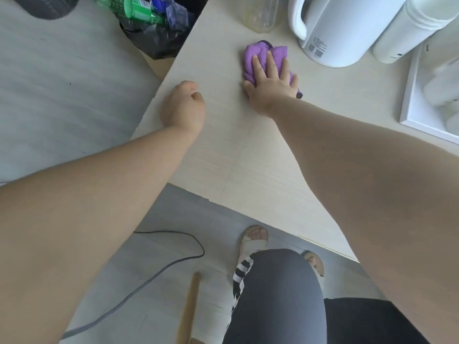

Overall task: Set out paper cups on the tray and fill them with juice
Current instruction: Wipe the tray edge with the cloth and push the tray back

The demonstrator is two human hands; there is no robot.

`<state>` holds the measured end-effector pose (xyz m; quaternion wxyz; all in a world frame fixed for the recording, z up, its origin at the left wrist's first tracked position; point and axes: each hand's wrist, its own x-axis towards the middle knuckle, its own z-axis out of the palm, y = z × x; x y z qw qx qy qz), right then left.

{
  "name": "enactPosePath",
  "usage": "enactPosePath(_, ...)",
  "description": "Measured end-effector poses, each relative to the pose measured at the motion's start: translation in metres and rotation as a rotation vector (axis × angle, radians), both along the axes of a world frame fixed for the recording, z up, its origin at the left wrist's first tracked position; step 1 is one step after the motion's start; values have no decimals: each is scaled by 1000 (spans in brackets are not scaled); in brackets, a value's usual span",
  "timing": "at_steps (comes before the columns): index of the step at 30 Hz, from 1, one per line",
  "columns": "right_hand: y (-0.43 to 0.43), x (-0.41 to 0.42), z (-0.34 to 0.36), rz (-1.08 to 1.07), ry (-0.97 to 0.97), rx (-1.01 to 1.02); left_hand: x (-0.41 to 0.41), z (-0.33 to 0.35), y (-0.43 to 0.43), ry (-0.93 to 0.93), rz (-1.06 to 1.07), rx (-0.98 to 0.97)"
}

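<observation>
Pale wood-grain surface (248, 157) fills the middle, narrowing toward the near edge. Both bare forearms reach in from the bottom corners.

White electric kettle (342, 28) at far right of the surface, upright, handle to the left, barcode label low on its side. Just right of it a white ribbed cylinder flask (407, 28), upright, top cut off by the frame.

White tray (409, 95) at the right edge, only partly in view. Its visible left rim runs near-to-far, so its long axis seems to point away from the person; the rest is out of frame. Blurred white shapes stand in it, too smeared to say whether they are cups.

Black-bagged bin (159, 43) on the floor past the surface's left edge, with a green plastic bottle (134, 8) lying on top.

Left hand (182, 108) rests on the left edge of the surface, fingers curled under like a fist, holding nothing. Right hand (270, 78) lies flat, fingers straight and slightly spread, pressing down on a crumpled purple cloth (258, 49) in front of the kettle. The cloth is bunched, long axis roughly near-to-far, and a dark corner sticks out by the wrist.

Clear plastic bottle (260, 13) at the far edge, left of the kettle, upright; contents hard to tell.

On the grey floor below: a dark cable (159, 271), a wooden stick (188, 309), a sandalled foot (253, 238).
</observation>
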<state>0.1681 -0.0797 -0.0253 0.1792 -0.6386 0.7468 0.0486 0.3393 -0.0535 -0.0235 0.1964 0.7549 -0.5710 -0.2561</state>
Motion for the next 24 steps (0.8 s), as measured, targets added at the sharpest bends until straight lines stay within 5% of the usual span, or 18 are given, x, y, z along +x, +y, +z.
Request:
enactPosePath(11,88,109,-2,364,-32,14,43,-1,32,-4,179,-79)
enactPosePath(19,183,73,0,563,-14,-26,29,3,79,-151,-42,55)
enactPosePath(21,194,21,-4,433,-15,-48,15,2,89,-179,-111,71)
enactPosePath(24,211,-31,-4,-72,16,-32,-14,8,103,-185,-159,113)
